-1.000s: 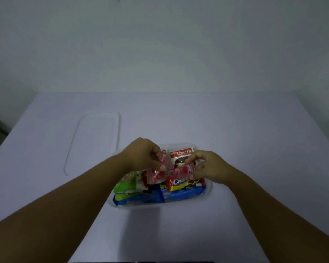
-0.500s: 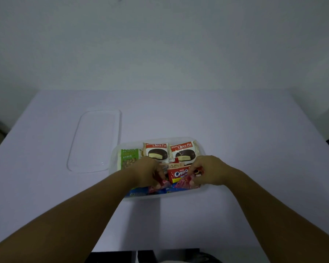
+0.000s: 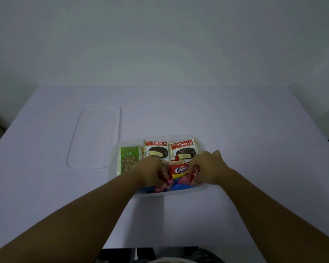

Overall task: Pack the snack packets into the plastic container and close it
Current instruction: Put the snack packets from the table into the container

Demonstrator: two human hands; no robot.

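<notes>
The plastic container [image 3: 113,168] is sitting on the white table [image 3: 235,130], just below the centre of the view, and both hands are reaching into its near half. Inside it, two Choco Pie packets [image 3: 157,149] are lying side by side along the far wall, at the 12 o'clock position from the hands, and a green snack packet [image 3: 128,158] is lying at the 9 o'clock end. A red cream biscuit packet [image 3: 179,170] is sitting between the two hands, touching both. The left hand [image 3: 150,172] is curling its fingers down over a pink-and-red candy packet [image 3: 162,186] at the 6 o'clock edge of the container and is grasping it. The right hand [image 3: 207,168] is curling its fingers around a second pink-and-red packet [image 3: 187,179] and is pinching it beside the biscuit packet. Blue packets [image 3: 146,189] are showing beneath these along the near wall, partly hidden by the left wrist. The clear lid [image 3: 95,137] is lying flat on the table at the 10 o'clock position from the container, just beside its far left corner, and the container is standing uncovered.
</notes>
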